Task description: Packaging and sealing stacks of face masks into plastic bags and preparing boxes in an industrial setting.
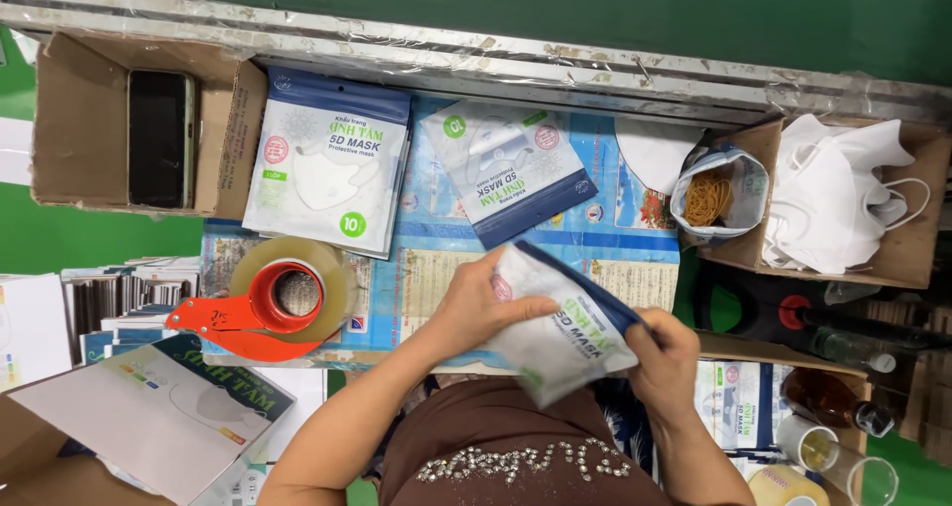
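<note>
My left hand (481,303) and my right hand (666,359) together hold a white and blue mask pouch (560,332) just above the near table edge. The left hand grips its upper left side, the right hand pinches its blue end at the right. A stack of the same pouches (327,164) lies flat at the table's back left. One single pouch (506,169) lies turned the other way at the back middle.
An orange tape dispenser with a clear tape roll (273,303) sits left of my hands. A cardboard box holding a phone (159,137) is at far left. A box of white masks (843,193) and a bag of rubber bands (712,196) stand at right. Bottles (833,397) crowd the lower right.
</note>
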